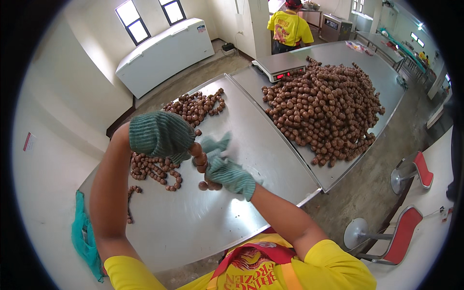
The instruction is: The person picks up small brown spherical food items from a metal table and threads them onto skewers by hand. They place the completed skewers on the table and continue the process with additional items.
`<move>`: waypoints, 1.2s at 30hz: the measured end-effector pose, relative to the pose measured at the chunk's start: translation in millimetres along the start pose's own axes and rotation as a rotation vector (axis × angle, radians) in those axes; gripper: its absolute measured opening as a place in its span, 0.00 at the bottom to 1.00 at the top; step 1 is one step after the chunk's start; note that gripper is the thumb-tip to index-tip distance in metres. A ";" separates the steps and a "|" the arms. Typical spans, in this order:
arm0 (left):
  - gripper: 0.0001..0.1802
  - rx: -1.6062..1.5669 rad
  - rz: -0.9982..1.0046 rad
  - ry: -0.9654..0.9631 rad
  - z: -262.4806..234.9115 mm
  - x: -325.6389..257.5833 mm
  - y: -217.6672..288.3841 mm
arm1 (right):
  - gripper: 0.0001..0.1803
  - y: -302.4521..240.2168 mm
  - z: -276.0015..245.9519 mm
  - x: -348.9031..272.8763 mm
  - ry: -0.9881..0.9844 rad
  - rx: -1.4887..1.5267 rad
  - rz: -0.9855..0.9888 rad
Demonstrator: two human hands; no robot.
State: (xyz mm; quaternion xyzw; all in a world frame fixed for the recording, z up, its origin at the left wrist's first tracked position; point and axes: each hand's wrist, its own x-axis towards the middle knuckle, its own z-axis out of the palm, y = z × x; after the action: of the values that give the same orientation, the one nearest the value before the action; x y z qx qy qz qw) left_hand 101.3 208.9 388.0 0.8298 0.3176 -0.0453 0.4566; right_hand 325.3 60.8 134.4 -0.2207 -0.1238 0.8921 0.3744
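Green-gloved, the left hand is clamped on a sausage string over the steel table, the blurred right hand is beside the string's lower part, its grip unclear, and more strings lie along the table's left edge.

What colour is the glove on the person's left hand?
The left glove is greyish green with ribbed lines; the head view, the only one, shows it best.
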 end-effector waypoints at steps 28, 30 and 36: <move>0.31 -0.621 -0.253 0.617 394.4 30.0 -21.6 | 0.12 19.5 -63.5 -230.3 0.398 -1.228 -0.530; 0.30 -0.493 -0.006 0.688 412.8 61.0 0.7 | 0.12 5.7 -40.9 -250.2 0.504 -1.361 -0.306; 0.20 -0.100 0.093 0.795 438.8 129.4 29.5 | 0.09 26.3 -128.9 -232.6 0.498 -1.565 -1.123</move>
State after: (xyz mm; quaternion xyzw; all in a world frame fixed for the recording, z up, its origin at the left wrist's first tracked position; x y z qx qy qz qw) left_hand 315.1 -84.7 108.2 0.7729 0.4333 0.3155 0.3397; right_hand 516.5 -118.2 81.9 -0.4957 -0.6818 0.1807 0.5067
